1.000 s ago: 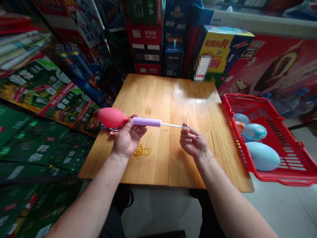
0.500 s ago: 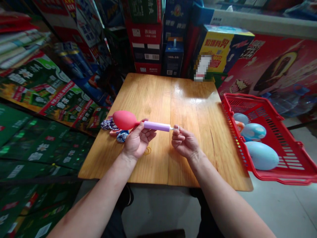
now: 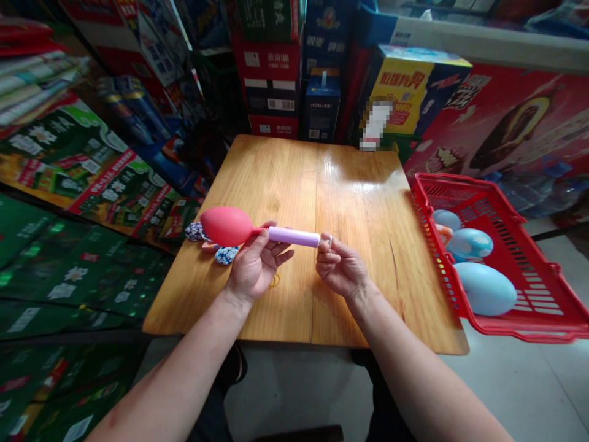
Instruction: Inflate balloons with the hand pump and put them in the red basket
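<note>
My left hand [image 3: 257, 267] grips a lilac tube pump [image 3: 294, 236] near its left end. A pink-red balloon [image 3: 225, 226], partly inflated and egg-shaped, sits on the pump's nozzle beyond that hand. My right hand [image 3: 343, 267] pinches the small plunger handle [image 3: 329, 242] at the pump's right end, with the plunger rod almost fully inside the tube. Both hands hover above the wooden table [image 3: 363, 184]. Under the balloon lie small blue-and-white patterned balloons [image 3: 226, 255]. Yellow rubber bands [image 3: 275, 281] are partly hidden beneath my left hand.
A red plastic basket [image 3: 460, 190] holding several inflated balloons, including a large pale blue one [image 3: 485, 288], stands at the table's right edge. Stacked printed cartons [image 3: 276, 80] rise behind the table and along the left. The floor lies below the front edge.
The plunger rod has slid into the tube, and my hands have come closer together. The pump and balloon have shifted right, uncovering the patterned balloons, and my left hand now covers most of the rubber bands.
</note>
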### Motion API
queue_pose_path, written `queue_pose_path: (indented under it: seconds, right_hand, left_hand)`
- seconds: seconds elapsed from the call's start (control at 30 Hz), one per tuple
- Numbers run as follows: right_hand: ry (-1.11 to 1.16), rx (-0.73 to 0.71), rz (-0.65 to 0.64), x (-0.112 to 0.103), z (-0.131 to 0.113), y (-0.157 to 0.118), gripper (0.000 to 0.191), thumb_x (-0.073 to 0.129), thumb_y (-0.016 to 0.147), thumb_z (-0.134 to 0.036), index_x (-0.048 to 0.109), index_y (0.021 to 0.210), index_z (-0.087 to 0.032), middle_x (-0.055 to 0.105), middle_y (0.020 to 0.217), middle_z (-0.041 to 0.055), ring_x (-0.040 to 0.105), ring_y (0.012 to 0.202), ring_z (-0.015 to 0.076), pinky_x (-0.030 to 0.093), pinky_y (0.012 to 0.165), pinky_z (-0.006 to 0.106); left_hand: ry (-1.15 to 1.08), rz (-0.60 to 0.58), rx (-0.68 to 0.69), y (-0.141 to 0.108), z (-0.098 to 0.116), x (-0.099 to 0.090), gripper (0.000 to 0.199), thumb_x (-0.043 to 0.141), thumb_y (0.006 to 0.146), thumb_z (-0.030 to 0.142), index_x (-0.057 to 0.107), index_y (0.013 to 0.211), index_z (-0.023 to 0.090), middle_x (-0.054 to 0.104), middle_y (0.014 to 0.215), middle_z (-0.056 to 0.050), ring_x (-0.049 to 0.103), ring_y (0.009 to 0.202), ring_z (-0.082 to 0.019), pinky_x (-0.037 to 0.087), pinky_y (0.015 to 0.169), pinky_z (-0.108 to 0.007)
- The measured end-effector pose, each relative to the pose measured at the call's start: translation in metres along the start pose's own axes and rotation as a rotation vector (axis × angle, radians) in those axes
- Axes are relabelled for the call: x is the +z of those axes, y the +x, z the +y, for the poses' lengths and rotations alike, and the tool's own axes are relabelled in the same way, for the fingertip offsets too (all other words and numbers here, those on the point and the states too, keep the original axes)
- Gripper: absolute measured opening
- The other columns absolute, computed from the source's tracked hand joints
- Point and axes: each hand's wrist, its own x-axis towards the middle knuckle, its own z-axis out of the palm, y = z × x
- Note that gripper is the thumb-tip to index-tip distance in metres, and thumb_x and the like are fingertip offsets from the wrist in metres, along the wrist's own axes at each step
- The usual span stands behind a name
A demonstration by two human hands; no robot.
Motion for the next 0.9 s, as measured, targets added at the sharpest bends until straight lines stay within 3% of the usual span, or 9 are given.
queue_pose_path:
  seconds: [0.2,0.3,0.47,0.63,0.8,0.9]
  right_hand:
    - [-0.017,-0.04,-0.059,0.002,-0.014,-0.005,0.007,0.062,0.099,-0.012,0.065,0.099,-0.019,0.064,0.068,-0.007,0.041,0.044,0.0013,0.039,0.047,0.01]
    - [0.009,-0.112,-0.09,0.004,-0.019,-0.008,0.01,0.062,0.099,-0.01,0.065,0.098,-0.02,0.064,0.068,-0.0083,0.042,0.044,0.0011,0.038,0.046,0.01]
    - [-0.043,-0.02,-0.046,0.003,-0.004,-0.005,0.008,0.068,0.096,-0.013,0.066,0.101,-0.019,0.07,0.075,-0.0038,0.049,0.048,0.0026,0.043,0.049,0.011]
    - [-0.015,-0.007,-0.024,0.002,0.005,-0.001,0.006,0.065,0.099,-0.014,0.065,0.102,-0.019,0.069,0.072,-0.0045,0.044,0.045,0.0024,0.041,0.047,0.011]
    - [-0.036,0.006,-0.007,0.004,-0.008,-0.005,0.006,0.063,0.099,-0.012,0.066,0.099,-0.017,0.068,0.071,-0.0039,0.043,0.044,0.0021,0.039,0.045,0.011]
    - [-0.025,-0.046,0.003,0.006,-0.02,-0.01,0.009,0.06,0.101,-0.012,0.067,0.097,-0.017,0.065,0.068,-0.0052,0.041,0.043,0.0021,0.037,0.043,0.011]
  left_hand:
    - [-0.039,0.07,0.056,0.011,0.02,-0.01,0.021,0.076,0.094,0.032,0.075,0.112,0.021,0.081,0.098,-0.006,0.078,0.087,-0.019,0.065,0.08,-0.03]
    - [-0.032,0.058,0.154,0.01,0.031,-0.012,0.02,0.076,0.095,0.034,0.075,0.112,0.024,0.081,0.104,-0.006,0.078,0.093,-0.02,0.065,0.081,-0.031]
    - [0.023,-0.021,0.051,0.0,0.02,-0.004,0.027,0.076,0.095,0.038,0.072,0.118,0.024,0.079,0.119,-0.011,0.077,0.106,-0.026,0.064,0.09,-0.043]
    - [0.037,-0.031,0.032,0.0,0.006,-0.002,0.028,0.076,0.095,0.037,0.072,0.119,0.023,0.079,0.118,-0.011,0.078,0.102,-0.024,0.063,0.088,-0.037]
    - [-0.004,0.027,0.035,0.008,0.015,-0.008,0.025,0.077,0.094,0.034,0.074,0.114,0.021,0.081,0.106,-0.008,0.078,0.094,-0.02,0.064,0.086,-0.034]
    - [-0.01,0.056,0.124,0.01,0.026,-0.012,0.021,0.077,0.093,0.034,0.075,0.111,0.023,0.081,0.102,-0.006,0.078,0.092,-0.02,0.064,0.086,-0.033]
